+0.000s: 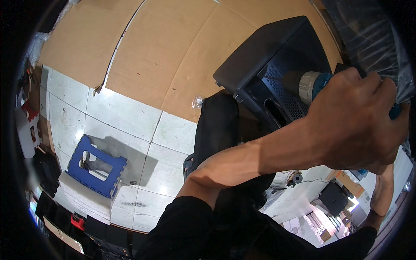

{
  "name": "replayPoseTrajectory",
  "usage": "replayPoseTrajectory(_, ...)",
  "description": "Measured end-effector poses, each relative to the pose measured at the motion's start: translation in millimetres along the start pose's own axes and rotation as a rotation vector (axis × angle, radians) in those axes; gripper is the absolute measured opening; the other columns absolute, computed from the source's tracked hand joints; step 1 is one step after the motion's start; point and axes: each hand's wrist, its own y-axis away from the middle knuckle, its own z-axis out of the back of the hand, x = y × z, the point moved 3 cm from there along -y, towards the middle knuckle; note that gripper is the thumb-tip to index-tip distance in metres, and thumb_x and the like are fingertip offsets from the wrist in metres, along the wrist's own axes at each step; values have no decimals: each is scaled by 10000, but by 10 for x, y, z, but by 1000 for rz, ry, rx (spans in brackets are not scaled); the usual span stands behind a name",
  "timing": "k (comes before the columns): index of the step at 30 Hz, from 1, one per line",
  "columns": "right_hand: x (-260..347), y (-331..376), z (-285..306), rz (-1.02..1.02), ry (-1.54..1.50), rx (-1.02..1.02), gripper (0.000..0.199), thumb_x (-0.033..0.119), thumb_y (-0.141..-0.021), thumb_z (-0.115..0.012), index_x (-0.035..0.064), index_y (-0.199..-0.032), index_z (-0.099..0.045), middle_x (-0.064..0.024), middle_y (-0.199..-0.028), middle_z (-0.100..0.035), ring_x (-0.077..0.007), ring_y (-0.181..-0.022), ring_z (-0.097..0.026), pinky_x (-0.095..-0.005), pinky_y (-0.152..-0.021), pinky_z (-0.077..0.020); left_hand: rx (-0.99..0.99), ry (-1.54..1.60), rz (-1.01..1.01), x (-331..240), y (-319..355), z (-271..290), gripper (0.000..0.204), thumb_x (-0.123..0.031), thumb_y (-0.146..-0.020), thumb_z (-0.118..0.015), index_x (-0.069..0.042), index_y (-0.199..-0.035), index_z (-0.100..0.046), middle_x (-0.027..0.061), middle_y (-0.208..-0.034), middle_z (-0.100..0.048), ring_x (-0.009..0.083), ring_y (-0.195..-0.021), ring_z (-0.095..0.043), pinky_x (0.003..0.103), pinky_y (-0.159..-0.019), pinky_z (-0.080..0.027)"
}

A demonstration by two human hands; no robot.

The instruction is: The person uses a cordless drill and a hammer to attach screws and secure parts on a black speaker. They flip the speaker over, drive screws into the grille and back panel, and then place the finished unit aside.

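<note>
My left hand (355, 121) is closed around the teal body of a power drill (321, 83), knuckles up. Its grey collar and dark chuck point left, at the open-looking side of a black plastic housing (255, 47). A thin bit appears to reach toward the housing; whether it touches, I cannot tell. The housing stands tilted, with a perforated panel (277, 84) and an oval slot facing the drill. My right hand (384, 170) comes up from below, close beneath the left one; its fingers are hidden behind the left hand.
Cardboard sheets (151, 47) cover the floor ahead, with a small clear plastic bag (198, 101) at their edge. A blue and white step stool (97, 167) stands on pale tiles at left. Plastic-wrapped material (368, 34) sits at far right. My dark-trousered leg (216, 121) is beside the housing.
</note>
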Motion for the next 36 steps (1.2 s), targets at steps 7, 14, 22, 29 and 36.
replayPoseTrajectory(7, -18, -53, -8, 17, -11, 19, 480, 163, -754, -756, 41, -1155, -522, -88, -1020, -613, -201, -957, -620, -349, -844, -509, -25, -44, -7, -1, 28, 5, 336, -274, -556, -681, -1, -751, -683, 100, -533, -511, 170, -483, -509, 269, -396, -306)
replayPoseTrajectory(14, 40, 37, 6, -27, 0, 13, 458, 160, -752, -752, 39, -1134, -531, -83, -992, -613, -190, -931, -620, -342, -817, -513, -2, -26, -7, -7, 4, 31, 232, -260, -576, -674, -40, -641, -639, 92, -536, -509, 165, -484, -507, 265, -396, -299)
replayPoseTrajectory(22, 42, 26, 73, -33, 4, 21, 432, 158, -750, -748, 37, -1110, -540, -77, -960, -613, -178, -901, -620, -333, -786, -517, 23, -22, -8, 47, 26, 37, 221, -271, -569, -673, -59, -615, -628, 89, -542, -507, 154, -480, -494, 257, -397, -298)
replayPoseTrajectory(29, 94, 19, 50, -60, 2, 10, 410, 156, -749, -744, 35, -1089, -548, -72, -933, -613, -168, -876, -619, -326, -760, -521, 33, 11, -7, 54, 38, 15, 199, -255, -606, -675, -60, -633, -645, 84, -544, -509, 148, -480, -487, 251, -396, -290)
replayPoseTrajectory(36, 51, -35, 23, -30, -15, 15, 388, 154, -748, -740, 33, -1068, -556, -67, -905, -613, -157, -850, -619, -319, -733, -525, -1, -27, 16, 22, 60, 57, 185, -231, -598, -677, -79, -704, -677, 65, -550, -494, 147, -458, -459, 261, -397, -269)
